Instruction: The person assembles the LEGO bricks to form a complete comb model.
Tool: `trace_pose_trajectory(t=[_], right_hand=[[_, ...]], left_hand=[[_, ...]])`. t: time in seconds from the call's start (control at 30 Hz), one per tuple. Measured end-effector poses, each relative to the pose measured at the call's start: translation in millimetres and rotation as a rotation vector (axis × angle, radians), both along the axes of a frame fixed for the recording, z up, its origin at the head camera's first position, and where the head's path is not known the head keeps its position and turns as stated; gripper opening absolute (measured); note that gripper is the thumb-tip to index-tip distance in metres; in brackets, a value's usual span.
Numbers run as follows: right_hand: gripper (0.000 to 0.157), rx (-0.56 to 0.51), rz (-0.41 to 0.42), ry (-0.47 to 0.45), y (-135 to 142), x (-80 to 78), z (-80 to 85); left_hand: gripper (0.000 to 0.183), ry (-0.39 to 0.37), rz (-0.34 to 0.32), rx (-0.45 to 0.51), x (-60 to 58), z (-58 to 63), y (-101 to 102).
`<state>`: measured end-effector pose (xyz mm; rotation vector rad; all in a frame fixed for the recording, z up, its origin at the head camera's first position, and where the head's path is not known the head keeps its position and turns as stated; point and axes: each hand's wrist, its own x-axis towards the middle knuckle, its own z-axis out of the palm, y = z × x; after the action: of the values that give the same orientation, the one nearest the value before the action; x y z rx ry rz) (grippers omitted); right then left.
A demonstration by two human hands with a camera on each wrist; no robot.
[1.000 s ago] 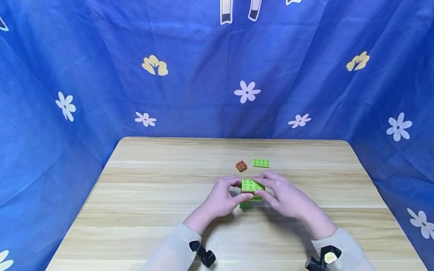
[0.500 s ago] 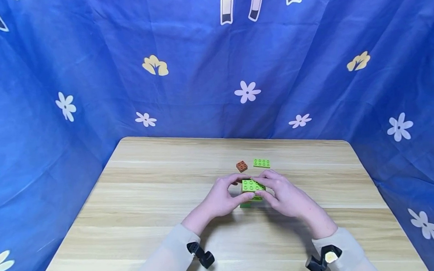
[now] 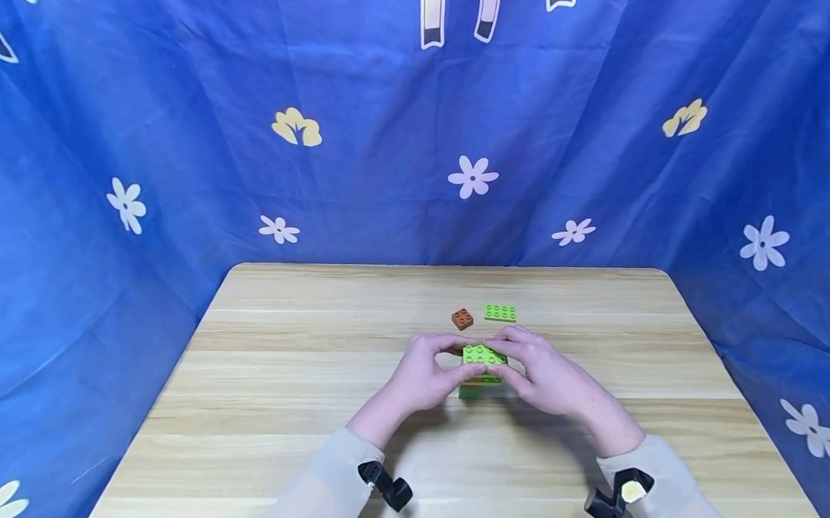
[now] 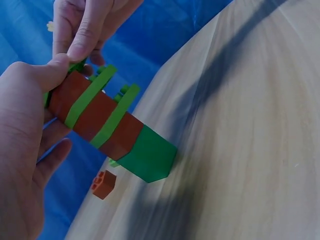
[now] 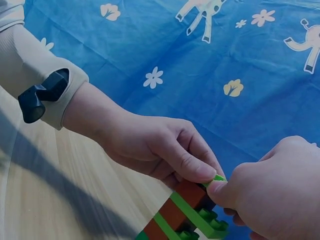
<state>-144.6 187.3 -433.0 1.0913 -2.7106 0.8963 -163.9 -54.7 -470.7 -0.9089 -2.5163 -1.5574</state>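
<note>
Top lime plate (image 3: 483, 355) sits at the head of the block tower (image 4: 97, 112), long axis running left-right between the hands. Tower upright on the desk (image 3: 287, 375): green base block (image 4: 150, 155), then brown bricks alternating with lime plates that overhang toward the right. Both grips clamped on the top plate, thumbs on the near edge, fingers on the far edge: left hand (image 3: 421, 380) on the left end, right hand (image 3: 548, 373) on the right; neither is nearer. Thumbs hide the seam, can't tell if it's fully seated. Loose brown block (image 3: 463, 318) and loose lime plate (image 3: 499, 313) lie beyond the tower, clear of both hands.
</note>
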Motion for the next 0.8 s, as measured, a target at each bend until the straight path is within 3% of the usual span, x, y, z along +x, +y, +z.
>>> trace_pose_trajectory(t=[0.33, 0.8], right_hand=[[0.04, 0.015, -0.014, -0.022, -0.2, 0.3, 1.3], [0.04, -0.011, -0.01, -0.002, -0.3, 0.8, -0.7]], left_hand=[[0.037, -0.039, 0.016, -0.042, -0.6, 4.6, -1.5], [0.032, -0.081, 0.031, 0.005, 1.3, 3.1, 1.9]])
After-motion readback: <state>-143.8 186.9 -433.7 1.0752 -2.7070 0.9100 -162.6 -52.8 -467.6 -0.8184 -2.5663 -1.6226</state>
